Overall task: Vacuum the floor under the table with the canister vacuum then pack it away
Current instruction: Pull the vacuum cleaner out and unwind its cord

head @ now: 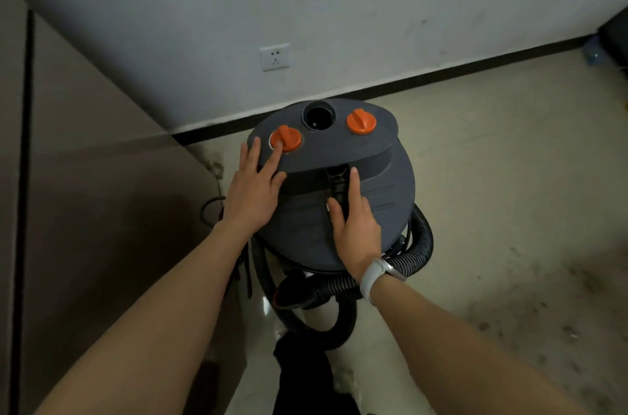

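Note:
A dark grey canister vacuum (377, 176) stands on the floor near the wall. Its lid carries two orange knobs, a left knob (288, 137) and a right knob (361, 121), with a round black port (318, 115) between them. My left hand (253, 187) lies flat on the lid's left edge, a fingertip touching the left orange knob. My right hand (355, 227) rests flat on the top, its index finger along the black handle slot (338, 182). A black ribbed hose (413, 251) coils round the base.
A brown cabinet (102, 210) rises close on the left. A white wall socket (274, 56) sits on the wall behind, above a black skirting. A black cable (210, 210) loops by the cabinet. Open tiled floor (509, 176) stretches to the right; dark items sit far right.

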Tool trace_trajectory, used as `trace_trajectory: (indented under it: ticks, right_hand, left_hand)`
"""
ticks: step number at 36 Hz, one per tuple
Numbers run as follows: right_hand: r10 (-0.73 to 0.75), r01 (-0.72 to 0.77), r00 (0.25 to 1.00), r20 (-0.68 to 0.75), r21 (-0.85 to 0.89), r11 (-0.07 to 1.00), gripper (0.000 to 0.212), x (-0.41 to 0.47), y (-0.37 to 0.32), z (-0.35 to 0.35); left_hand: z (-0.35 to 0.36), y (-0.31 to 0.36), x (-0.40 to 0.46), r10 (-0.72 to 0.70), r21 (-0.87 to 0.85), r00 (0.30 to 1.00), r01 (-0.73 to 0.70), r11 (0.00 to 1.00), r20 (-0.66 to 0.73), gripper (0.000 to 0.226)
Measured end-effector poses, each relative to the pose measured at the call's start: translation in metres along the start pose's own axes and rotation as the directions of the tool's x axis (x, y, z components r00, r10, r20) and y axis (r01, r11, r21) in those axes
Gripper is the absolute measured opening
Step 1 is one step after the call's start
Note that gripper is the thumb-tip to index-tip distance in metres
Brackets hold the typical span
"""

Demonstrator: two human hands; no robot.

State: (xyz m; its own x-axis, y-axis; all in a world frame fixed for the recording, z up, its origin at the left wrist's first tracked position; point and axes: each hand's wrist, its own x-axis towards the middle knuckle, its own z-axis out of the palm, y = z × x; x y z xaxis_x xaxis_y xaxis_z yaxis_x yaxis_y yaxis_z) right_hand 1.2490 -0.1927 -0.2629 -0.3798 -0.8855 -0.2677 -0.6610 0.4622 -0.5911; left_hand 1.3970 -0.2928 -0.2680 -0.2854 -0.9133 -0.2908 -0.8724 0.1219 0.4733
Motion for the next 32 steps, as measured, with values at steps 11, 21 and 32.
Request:
trace_trajectory:
  ticks: [11,21,32]
  right_hand:
    - [-0.018,0.016,0.999,0.043,0.043,0.999,0.065,0.07,-0.036,-0.004]
    - [-0.09,0.088,0.996,0.023,0.066,0.994,0.064,0.092,-0.036,0.001]
    - [0.307,-0.283,0.95,-0.065,0.246,0.927,0.036,0.094,0.067,-0.035]
  left_hand:
    - [-0.029,-0.006,0.066,-0.031,0.016,0.999,0.032,0.999,-0.013,0.058]
    - [-0.023,0.008,0.075,-0.19,-0.088,0.973,0.18,0.98,-0.13,0.055]
    - [0.043,0.082,0.008,-0.025,-0.151,0.966,-0.015,0.988,-0.259,0.059]
